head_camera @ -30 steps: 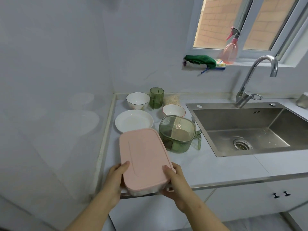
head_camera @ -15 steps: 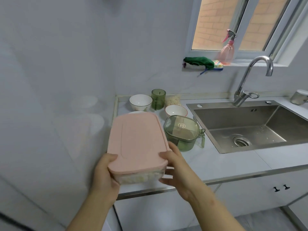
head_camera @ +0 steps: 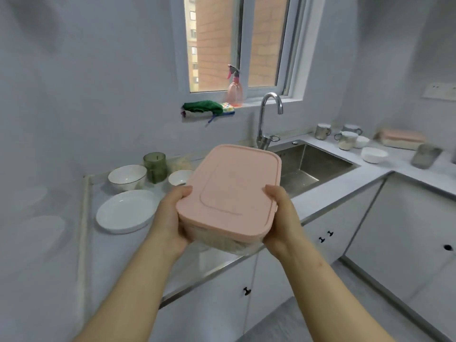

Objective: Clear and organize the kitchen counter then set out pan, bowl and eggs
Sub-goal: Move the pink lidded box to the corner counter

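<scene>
I hold a clear food container with a pink lid (head_camera: 229,191) in the air in front of me, above the counter's front edge. My left hand (head_camera: 172,215) grips its left side and my right hand (head_camera: 281,215) grips its right side, thumbs on the lid. On the counter (head_camera: 118,255) at the left lie a white plate (head_camera: 124,211), a white bowl (head_camera: 127,177), a smaller bowl (head_camera: 180,177) and a green glass cup (head_camera: 155,167). The container hides the green lidded jug.
The steel sink (head_camera: 311,164) and tap (head_camera: 266,119) sit behind the container. Right of the sink stand mugs (head_camera: 323,130), a white bowl (head_camera: 373,154) and another pink-lidded box (head_camera: 401,139). A spray bottle (head_camera: 235,88) and green cloth (head_camera: 202,106) rest on the window sill.
Both hands have lifted the pink-lidded container off the counter and swung it to the right. My view has turned right, bringing the counter's right wing into sight.
</scene>
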`<state>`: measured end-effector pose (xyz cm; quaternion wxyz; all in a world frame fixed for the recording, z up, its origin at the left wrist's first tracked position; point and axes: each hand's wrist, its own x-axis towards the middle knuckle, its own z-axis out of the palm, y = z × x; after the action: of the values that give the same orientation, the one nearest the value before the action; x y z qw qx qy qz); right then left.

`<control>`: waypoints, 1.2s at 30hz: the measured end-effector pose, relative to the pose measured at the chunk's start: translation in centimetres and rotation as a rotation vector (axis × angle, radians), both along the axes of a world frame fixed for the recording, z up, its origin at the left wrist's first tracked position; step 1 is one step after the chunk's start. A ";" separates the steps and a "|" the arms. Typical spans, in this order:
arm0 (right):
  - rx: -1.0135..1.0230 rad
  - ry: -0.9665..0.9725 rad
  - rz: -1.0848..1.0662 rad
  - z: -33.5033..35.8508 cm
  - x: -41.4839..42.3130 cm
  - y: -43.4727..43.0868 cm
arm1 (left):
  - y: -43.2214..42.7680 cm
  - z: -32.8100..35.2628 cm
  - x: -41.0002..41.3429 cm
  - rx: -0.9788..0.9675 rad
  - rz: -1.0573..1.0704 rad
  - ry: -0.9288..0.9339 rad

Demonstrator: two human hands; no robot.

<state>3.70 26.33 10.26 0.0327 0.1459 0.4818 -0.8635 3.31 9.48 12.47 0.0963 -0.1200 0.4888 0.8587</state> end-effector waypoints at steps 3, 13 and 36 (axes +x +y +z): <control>-0.017 -0.012 -0.191 -0.4 1.9 4.7 | 5.8 -0.2 0.8 -0.047 -0.100 -0.094; -0.129 -0.084 -0.667 -1.1 14.1 25.0 | 29.7 -1.7 8.3 -0.038 -0.453 -0.209; -0.172 -0.115 -1.210 -2.5 36.6 65.0 | 77.8 -3.1 22.6 -0.186 -1.114 -0.105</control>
<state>40.26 91.37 7.76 -0.4256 0.4369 0.2397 -0.7554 25.87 87.23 9.42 0.5482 0.1055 0.5465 0.6243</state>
